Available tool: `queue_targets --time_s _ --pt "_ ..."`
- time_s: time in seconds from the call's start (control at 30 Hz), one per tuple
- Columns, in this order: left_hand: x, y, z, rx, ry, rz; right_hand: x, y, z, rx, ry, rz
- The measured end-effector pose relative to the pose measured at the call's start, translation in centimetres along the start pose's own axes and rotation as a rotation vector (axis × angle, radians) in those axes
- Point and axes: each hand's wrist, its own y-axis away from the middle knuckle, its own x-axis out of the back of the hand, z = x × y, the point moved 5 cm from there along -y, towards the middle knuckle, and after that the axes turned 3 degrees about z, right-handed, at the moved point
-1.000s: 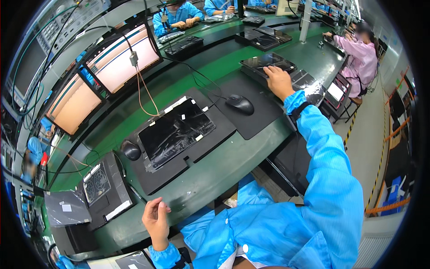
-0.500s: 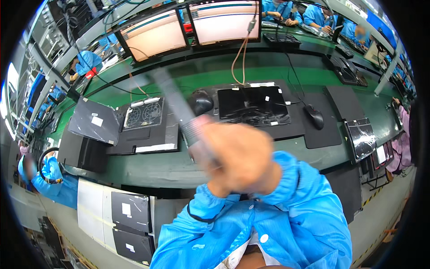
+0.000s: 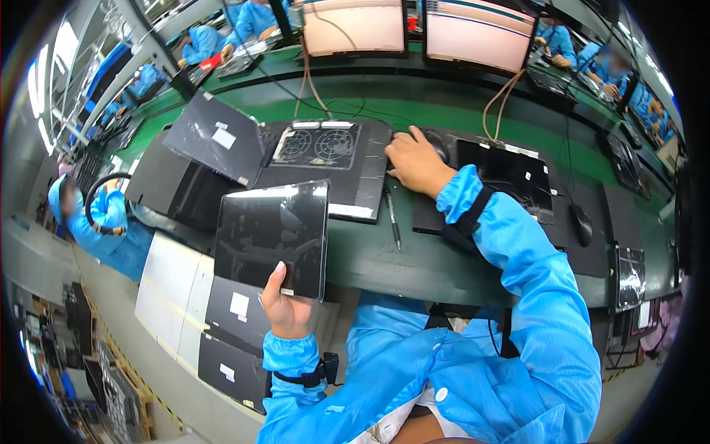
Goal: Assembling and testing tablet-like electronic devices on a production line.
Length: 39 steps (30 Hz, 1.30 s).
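Observation:
Upright in my left hand point(image 3: 288, 307) is a thin, dark glossy screen panel point(image 3: 270, 237), gripped at its lower edge with the thumb across its face. The panel is raised in front of the bench edge. My right hand point(image 3: 418, 161) rests on the bench, its fingers bent; whatever lies under them is hidden. Close to its fingertips is a rounded black object point(image 3: 436, 142), partly covered. Left of that hand, a panel with two round fan-like patterns point(image 3: 318, 144) lies on a dark mat point(image 3: 370, 177). A pen point(image 3: 393, 218) lies just below my right hand.
A dark laptop-like panel point(image 3: 214, 139) leans at the left, over a black box point(image 3: 177, 185). Another dark screen point(image 3: 506, 170) and a mouse point(image 3: 581, 223) lie to the right. Two monitors point(image 3: 355, 29) stand behind. Below left are covered dark panels point(image 3: 238, 305). Co-workers sit beyond the bench.
The panel, held up edge-on near both hands before, now faces me in the left hand alone. My right hand has let go and reached to the bench. The view has turned left.

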Motion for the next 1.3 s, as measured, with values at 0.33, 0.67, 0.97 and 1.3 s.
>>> queue_targets --time_s 0.33,0.67,0.97,1.3 --pt "0.0 -0.4 0.4 -0.012 0.152 0.037 3.8 1.0 -0.2 0.062 0.061 -0.093" --pt "-1.8 -0.8 -0.9 -0.012 0.022 0.017 12.8 2.7 -11.5 -0.032 -0.903 0.315" --pt "-1.4 -0.6 -1.3 -0.051 -0.03 -0.005 12.0 2.9 -12.1 -0.033 -0.879 0.34" --pt "-0.4 -4.9 -2.8 0.028 -0.302 0.023 10.3 1.9 -10.2 0.045 -0.529 0.121"
